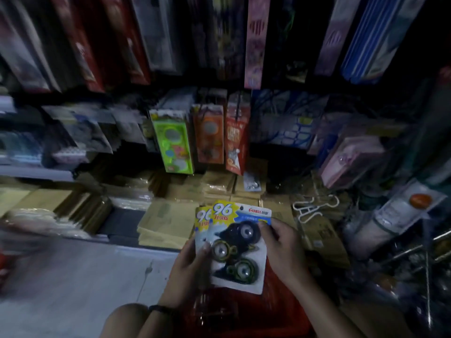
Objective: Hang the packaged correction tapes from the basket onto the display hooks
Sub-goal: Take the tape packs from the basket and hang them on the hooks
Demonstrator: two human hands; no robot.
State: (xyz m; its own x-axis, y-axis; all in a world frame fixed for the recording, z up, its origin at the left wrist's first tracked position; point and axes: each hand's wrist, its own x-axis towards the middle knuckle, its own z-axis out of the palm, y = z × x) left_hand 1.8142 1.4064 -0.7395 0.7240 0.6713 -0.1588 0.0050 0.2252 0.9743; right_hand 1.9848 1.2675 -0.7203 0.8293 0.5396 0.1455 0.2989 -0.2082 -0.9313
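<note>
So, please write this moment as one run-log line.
left hand: grips packs | right hand: grips packs' right edge | basket: below hands | hung: not yet

Packaged correction tapes: two, the front pack [240, 245] and a second pack [201, 220] showing behind the front pack's left edge.
Dispensers on the front pack: three, one above another: top [244, 231], middle [222, 250], bottom [240, 268].
Hands: two, the left hand [188, 269] gripping the front pack's left edge, the right hand [283, 245] pinching its right edge.
Wristband [158, 309]: one, below and left of the front pack.
Basket [280, 313]: one, red, under the front pack.
Hanging rows above the front pack: three, a green row [174, 145], an orange row [211, 135] and a red row [235, 140].
Brown envelope stacks [166, 225]: many, left of and above the front pack, too blurred to count.
</note>
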